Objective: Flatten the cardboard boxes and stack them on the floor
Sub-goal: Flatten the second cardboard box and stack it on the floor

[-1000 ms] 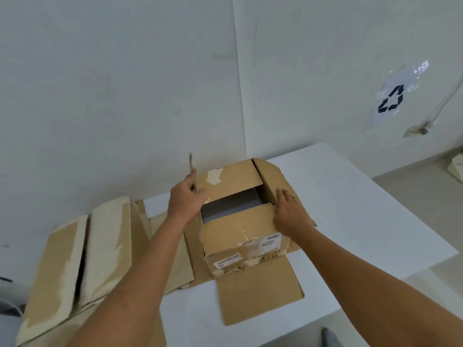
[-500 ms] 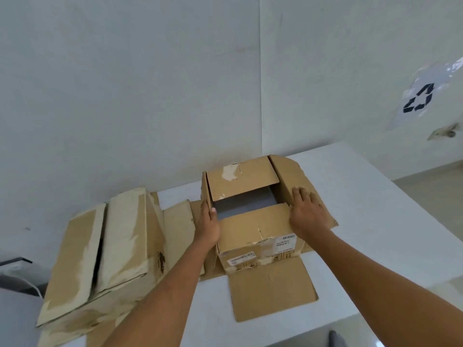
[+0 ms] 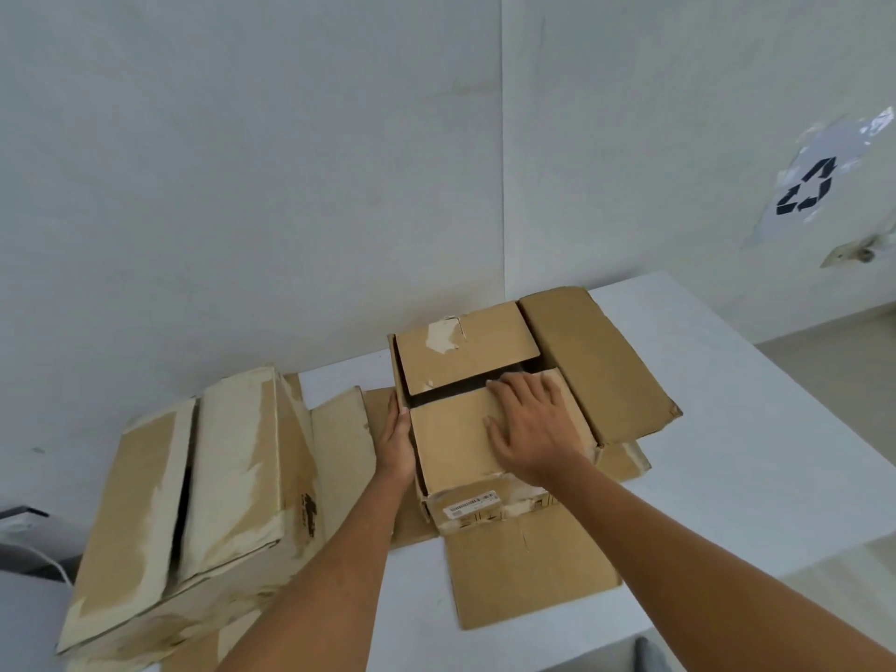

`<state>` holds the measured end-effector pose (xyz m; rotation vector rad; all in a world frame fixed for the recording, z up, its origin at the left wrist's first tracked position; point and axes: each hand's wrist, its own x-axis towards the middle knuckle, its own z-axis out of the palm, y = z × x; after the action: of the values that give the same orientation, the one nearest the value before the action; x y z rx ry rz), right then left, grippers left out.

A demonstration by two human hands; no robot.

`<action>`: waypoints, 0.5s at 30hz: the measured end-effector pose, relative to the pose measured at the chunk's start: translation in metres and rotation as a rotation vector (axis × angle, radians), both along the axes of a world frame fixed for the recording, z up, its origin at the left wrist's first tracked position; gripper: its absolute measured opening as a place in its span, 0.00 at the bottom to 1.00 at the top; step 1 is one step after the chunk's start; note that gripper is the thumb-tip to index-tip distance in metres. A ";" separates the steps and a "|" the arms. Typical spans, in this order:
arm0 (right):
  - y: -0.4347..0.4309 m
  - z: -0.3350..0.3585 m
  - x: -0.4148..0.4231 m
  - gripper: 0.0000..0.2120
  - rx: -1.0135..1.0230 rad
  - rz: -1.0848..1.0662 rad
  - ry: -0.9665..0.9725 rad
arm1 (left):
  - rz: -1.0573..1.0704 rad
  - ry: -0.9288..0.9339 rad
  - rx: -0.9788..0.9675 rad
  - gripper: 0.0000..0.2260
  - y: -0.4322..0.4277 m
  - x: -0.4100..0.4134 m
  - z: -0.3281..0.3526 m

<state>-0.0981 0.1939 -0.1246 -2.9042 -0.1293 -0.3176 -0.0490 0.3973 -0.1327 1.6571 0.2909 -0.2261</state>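
A brown cardboard box stands on the white table, its outer flaps spread flat to the right and front. Two inner top flaps lie nearly closed, with a dark gap between them. My right hand rests flat, fingers apart, on the near inner flap. My left hand presses against the box's left side wall. A second, larger cardboard box, with torn tape marks and closed flaps, stands at the table's left end.
The table stands in a corner of white walls. A recycling sign is taped on the right wall. The floor shows beyond the table's right edge. A dark object with a white cable lies at far left.
My right hand has moved from the box's right edge onto the near inner flap and pushed it down. The right outer flap now lies flat. The left hand stays on the left wall.
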 end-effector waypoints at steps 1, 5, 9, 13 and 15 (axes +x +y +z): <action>0.000 0.000 -0.002 0.26 0.035 -0.006 -0.085 | 0.011 -0.004 -0.012 0.21 -0.001 0.001 -0.001; -0.001 -0.001 -0.006 0.22 0.143 -0.013 -0.347 | 0.055 -0.005 -0.094 0.22 0.000 0.002 -0.011; 0.003 0.026 0.001 0.09 0.159 -0.043 -0.619 | 0.004 -0.004 -0.037 0.18 -0.003 0.009 -0.027; 0.006 0.087 0.007 0.14 0.251 -0.029 -0.430 | -0.044 -0.070 -0.021 0.17 -0.004 0.010 -0.028; 0.005 0.113 0.007 0.12 0.265 -0.008 -0.063 | -0.046 -0.105 -0.024 0.21 -0.001 0.018 -0.046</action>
<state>-0.0907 0.1984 -0.0114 -2.6349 -0.0783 -0.3957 -0.0308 0.3962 -0.1783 1.6474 0.1707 -0.1753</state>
